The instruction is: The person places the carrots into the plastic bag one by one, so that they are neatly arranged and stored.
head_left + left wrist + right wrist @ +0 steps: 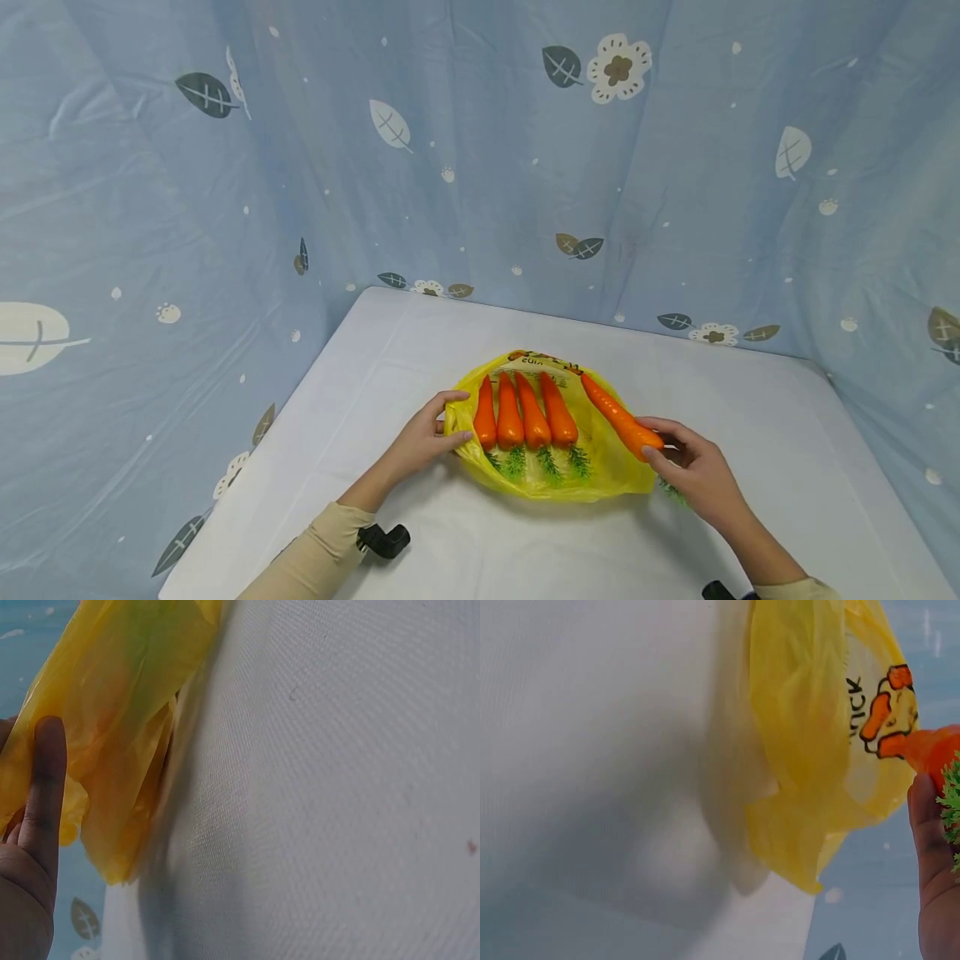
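Observation:
A yellow plastic bag (615, 479) lies spread on the table, its mouth facing the near side. Several orange carrots (534, 421) with green leafy tops lie side by side in it, tips pointing away. At the bag's left edge my left hand (429, 433) pinches the plastic, thumb on the near side. My right hand (697, 471) grips one more carrot (618, 417) by its thick end, the tip slanting over the bag's right part. In the right wrist view, green leaves (951, 799) of that carrot show beside the thumb. Printed lettering and a drawing mark the bag's inner side.
A white cloth covers the table (405, 342). Blue curtains (480, 167) with leaf and flower prints hang behind the table and at its sides. Dark wrist-worn devices (384, 542) sit by both sleeves.

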Available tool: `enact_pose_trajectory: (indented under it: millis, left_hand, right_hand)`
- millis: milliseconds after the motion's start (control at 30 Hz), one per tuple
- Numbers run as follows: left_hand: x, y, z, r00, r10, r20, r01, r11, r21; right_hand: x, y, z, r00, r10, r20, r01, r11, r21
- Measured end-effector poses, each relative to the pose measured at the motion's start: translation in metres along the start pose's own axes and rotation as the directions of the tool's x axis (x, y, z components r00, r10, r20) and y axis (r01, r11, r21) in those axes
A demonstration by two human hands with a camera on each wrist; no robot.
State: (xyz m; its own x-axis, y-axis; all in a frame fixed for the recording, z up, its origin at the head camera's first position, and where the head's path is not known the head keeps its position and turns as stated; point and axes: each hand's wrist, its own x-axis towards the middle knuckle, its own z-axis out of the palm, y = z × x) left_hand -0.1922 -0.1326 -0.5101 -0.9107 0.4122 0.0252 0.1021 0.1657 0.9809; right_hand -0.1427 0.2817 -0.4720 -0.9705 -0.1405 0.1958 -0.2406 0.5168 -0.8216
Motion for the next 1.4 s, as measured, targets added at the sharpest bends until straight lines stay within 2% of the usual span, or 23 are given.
enact_pose_trajectory:
  millis: [367,600,967,1400]
  left_hand:
    - [0.001,-0.001,0.0,1.0,-0.003,0.005,0.003,1.0,-0.012]
    - [0.001,-0.001,0.0,1.0,-0.012,0.002,0.012,1.0,-0.008]
    - [0.001,-0.001,0.0,1.0,-0.006,0.002,0.006,1.0,-0.005]
    - [0.002,-0.001,0.0,1.0,-0.007,0.001,0.007,1.0,-0.002]
  right_hand:
    - [0.01,0.002,0.023,0.996,0.09,0.019,-0.091,0.996,0.019]
    - [0.015,0.002,0.035,0.995,0.103,-0.006,-0.103,0.994,-0.031]
    - [0.021,-0.002,0.051,0.994,0.101,-0.04,-0.103,0.994,-0.044]
    - [0.033,-0.001,0.072,0.987,0.15,-0.06,-0.157,0.98,-0.124]
